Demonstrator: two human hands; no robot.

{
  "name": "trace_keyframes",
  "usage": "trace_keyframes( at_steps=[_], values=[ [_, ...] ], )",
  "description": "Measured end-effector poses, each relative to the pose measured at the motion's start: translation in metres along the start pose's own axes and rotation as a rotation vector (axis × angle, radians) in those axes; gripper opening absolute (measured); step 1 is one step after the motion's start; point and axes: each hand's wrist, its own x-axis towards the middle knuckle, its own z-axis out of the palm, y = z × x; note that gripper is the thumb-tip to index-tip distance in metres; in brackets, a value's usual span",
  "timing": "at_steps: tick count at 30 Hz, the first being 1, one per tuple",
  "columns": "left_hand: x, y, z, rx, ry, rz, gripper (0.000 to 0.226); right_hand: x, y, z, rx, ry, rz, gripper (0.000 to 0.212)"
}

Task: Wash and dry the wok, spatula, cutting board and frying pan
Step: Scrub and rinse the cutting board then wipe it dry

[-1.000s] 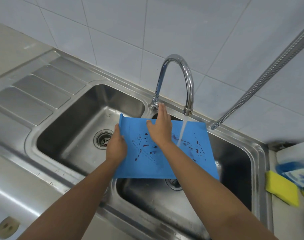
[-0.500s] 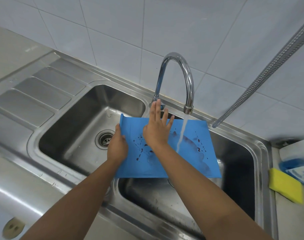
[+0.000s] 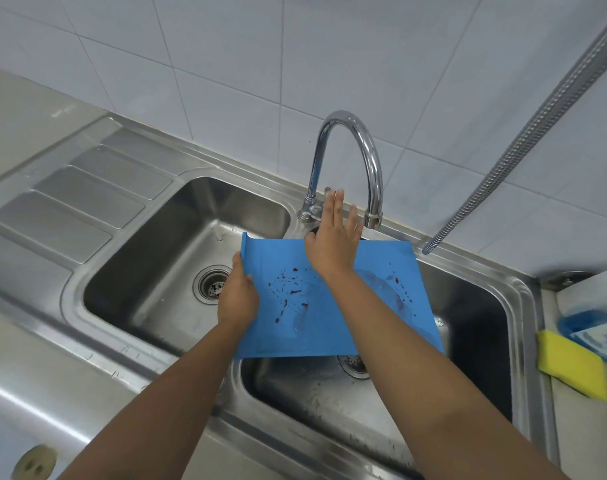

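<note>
A blue cutting board (image 3: 381, 306) with dark red spots and a wet patch is held flat over the divider of a steel double sink (image 3: 523, 292), under the curved tap (image 3: 367, 150). My left hand (image 3: 238, 296) grips the board's left edge. My right hand (image 3: 333, 237) is above the board's far edge with fingers straight and spread, its fingertips near the tap's base. No water stream shows from the spout. The wok, spatula and frying pan are not in view.
A yellow sponge (image 3: 572, 368) and a blue dish-soap pack (image 3: 596, 330) lie on the counter to the right of the sink. A ribbed draining board (image 3: 70, 206) is on the left. A metal hose (image 3: 523, 140) hangs at the right against the tiled wall.
My right hand slid from the middle of the board toward the tap base and spread its fingers. The water stream seen earlier is gone. My left hand kept its grip.
</note>
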Motion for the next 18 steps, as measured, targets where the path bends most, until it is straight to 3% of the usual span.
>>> trace_keyframes(
  at_steps=[3, 7, 12, 18],
  values=[
    [0.001, -0.001, 0.0, 0.028, 0.006, 0.014, 0.055, -0.024, 0.027, -0.005, 0.041, 0.024, 0.102, 0.074],
    [0.003, -0.007, 0.002, 0.018, 0.009, 0.039, 0.052, -0.068, 0.077, -0.007, 0.149, 0.108, 0.4, 0.075],
    [0.003, -0.008, 0.003, 0.015, 0.005, -0.001, 0.043, -0.115, 0.141, -0.018, 0.201, 0.233, 0.647, 0.072],
    [0.006, -0.009, -0.004, 0.072, 0.016, 0.032, 0.044, -0.14, 0.193, -0.024, 0.426, 0.104, 0.722, 0.069]
  ],
)
